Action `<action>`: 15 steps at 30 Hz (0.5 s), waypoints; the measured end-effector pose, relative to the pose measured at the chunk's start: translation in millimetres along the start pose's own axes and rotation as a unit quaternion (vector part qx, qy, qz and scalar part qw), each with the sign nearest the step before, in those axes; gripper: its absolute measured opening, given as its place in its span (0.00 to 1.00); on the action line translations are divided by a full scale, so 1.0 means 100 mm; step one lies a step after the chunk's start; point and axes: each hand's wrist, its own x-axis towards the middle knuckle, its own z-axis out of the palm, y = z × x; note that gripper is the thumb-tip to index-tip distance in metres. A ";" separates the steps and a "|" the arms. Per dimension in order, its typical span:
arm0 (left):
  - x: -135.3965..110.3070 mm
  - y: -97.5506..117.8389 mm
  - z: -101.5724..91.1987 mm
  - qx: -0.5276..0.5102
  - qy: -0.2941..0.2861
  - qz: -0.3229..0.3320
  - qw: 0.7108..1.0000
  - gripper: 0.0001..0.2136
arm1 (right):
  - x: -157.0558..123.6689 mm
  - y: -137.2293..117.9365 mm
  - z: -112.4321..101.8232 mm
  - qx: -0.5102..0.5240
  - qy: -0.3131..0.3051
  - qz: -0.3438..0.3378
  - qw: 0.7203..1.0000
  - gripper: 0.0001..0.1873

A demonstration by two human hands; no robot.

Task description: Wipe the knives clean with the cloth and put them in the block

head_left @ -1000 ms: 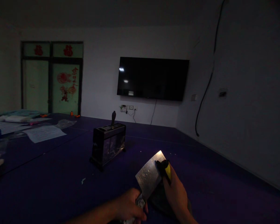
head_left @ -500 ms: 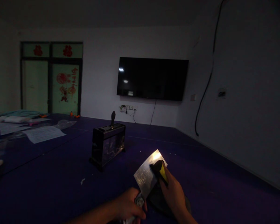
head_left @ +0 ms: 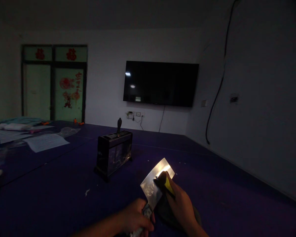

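Note:
My left hand [head_left: 136, 215] is closed around the handle of a cleaver [head_left: 150, 186], whose broad shiny blade points up and away to the right. A bright glare lies on the upper part of the blade. My right hand [head_left: 181, 202] grips a black-and-yellow hand tool [head_left: 168, 187], its dark end against the blade's face. Fingers and dim light hide the tool's exact kind. Under my right hand sits a dark, rounded thing [head_left: 167, 214], mostly covered and too dim to name.
On the purple table [head_left: 64, 184] ahead stands a black box-shaped device [head_left: 115, 154] with a glossy side and a dark handle [head_left: 119, 125] upright on top. Papers [head_left: 46, 142] and clear plastic [head_left: 68, 131] lie at left. A white scrap [head_left: 87, 192] lies nearer. Beyond hangs a television [head_left: 161, 84].
The black-and-yellow tool and my right hand have shifted slightly left and down across the blade. The cleaver has tilted a little to the left. My left hand stays put.

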 end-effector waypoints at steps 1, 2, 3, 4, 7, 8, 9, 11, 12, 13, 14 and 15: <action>0.00 -0.01 0.00 -0.003 0.000 0.001 1.000 0.16 | 0.00 0.00 0.00 0.003 -0.003 -0.001 1.000 0.33; 0.01 -0.01 0.00 -0.004 -0.001 0.003 1.000 0.16 | 0.00 -0.01 -0.01 0.008 -0.006 -0.003 1.000 0.33; 0.01 -0.01 -0.01 -0.005 -0.004 0.003 1.000 0.16 | 0.00 -0.01 -0.01 0.013 -0.010 -0.006 1.000 0.33; 0.01 -0.02 -0.01 -0.004 -0.008 0.003 1.000 0.16 | 0.00 -0.02 -0.01 0.018 -0.014 -0.010 1.000 0.33; 0.01 -0.02 -0.02 -0.004 -0.009 0.003 1.000 0.15 | 0.00 -0.02 -0.02 0.029 -0.020 -0.019 0.999 0.34; 0.02 -0.02 -0.02 -0.003 -0.007 0.003 1.000 0.15 | 0.00 -0.02 -0.02 0.030 -0.020 -0.018 0.999 0.35; 0.02 -0.02 -0.02 -0.002 -0.006 0.003 1.000 0.15 | 0.00 -0.02 -0.02 0.031 -0.021 -0.018 0.999 0.35; 0.03 -0.01 -0.02 0.002 -0.007 0.000 1.000 0.15 | 0.00 -0.02 -0.01 0.029 -0.023 -0.015 0.999 0.35; 0.03 -0.01 -0.01 0.003 -0.006 -0.002 1.000 0.15 | 0.00 -0.02 -0.01 0.029 -0.023 -0.013 0.999 0.35; 0.03 -0.01 -0.01 0.004 -0.002 -0.004 1.000 0.15 | 0.00 -0.03 -0.01 0.029 -0.024 -0.012 0.999 0.35; 0.02 0.00 -0.01 0.005 0.002 -0.004 1.000 0.15 | 0.00 -0.03 -0.01 0.030 -0.024 -0.012 0.999 0.35; 0.02 0.01 -0.01 0.005 0.005 -0.005 1.000 0.14 | 0.00 -0.03 -0.01 0.032 -0.024 -0.012 0.999 0.35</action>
